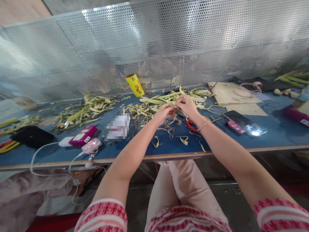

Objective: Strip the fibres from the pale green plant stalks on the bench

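My left hand (166, 111) and my right hand (187, 104) meet over the blue table, fingertips pinched close together. A small pale plant piece (178, 101) shows between them; its exact shape is mostly hidden by the fingers. Just behind my hands lies a heap of pale green stalks and leaves (156, 99). Shredded, curled plant bits (142, 112) spread to the left of my left hand. Under my right wrist, red-handled scissors (192, 126) rest on the table, partly covered by the forearm.
A yellow tube (135, 85) leans near the perforated metal screen (193, 38). To the left are another stalk pile (84, 112), a purple power bank (83, 135) and a black pouch (33, 137). A phone (241, 120) and brown cardboard (225, 93) lie right.
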The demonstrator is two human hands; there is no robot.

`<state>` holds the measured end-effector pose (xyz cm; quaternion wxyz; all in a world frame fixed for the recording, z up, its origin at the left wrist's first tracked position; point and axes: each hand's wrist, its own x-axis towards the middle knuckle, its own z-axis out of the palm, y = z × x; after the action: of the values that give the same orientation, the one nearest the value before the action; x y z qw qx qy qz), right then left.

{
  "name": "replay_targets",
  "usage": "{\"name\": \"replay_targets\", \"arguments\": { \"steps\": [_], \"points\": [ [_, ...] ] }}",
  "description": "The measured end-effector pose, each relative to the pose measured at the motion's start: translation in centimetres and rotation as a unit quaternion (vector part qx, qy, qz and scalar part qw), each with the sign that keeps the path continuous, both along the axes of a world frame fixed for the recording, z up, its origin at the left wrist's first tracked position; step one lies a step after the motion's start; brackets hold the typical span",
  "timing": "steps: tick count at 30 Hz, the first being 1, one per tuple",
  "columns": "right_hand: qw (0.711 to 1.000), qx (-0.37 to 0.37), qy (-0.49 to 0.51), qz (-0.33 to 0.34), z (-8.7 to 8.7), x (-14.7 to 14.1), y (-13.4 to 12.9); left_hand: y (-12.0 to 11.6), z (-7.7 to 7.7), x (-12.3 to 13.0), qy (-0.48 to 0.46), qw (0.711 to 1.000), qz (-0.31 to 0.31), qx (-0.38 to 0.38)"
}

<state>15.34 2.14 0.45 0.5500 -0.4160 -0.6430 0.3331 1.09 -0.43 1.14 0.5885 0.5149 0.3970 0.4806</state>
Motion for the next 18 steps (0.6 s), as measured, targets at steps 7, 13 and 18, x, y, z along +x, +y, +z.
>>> {"name": "replay_targets", "arguments": {
  "steps": [7,13,18],
  "points": [
    [0.997,0.044,-0.056,0.039,0.3,0.9,0.3,0.3,0.2,-0.3,-0.06,0.998,0.024,-0.004],
    [0.99,0.079,-0.108,0.053,1.0,1.6,0.2,0.3,0.5,-0.5,-0.108,0.994,0.011,0.004],
    [0.985,0.101,-0.091,0.104,0.9,1.8,0.0,0.5,0.5,-0.7,-0.133,0.991,0.005,0.018]
  ]
}}
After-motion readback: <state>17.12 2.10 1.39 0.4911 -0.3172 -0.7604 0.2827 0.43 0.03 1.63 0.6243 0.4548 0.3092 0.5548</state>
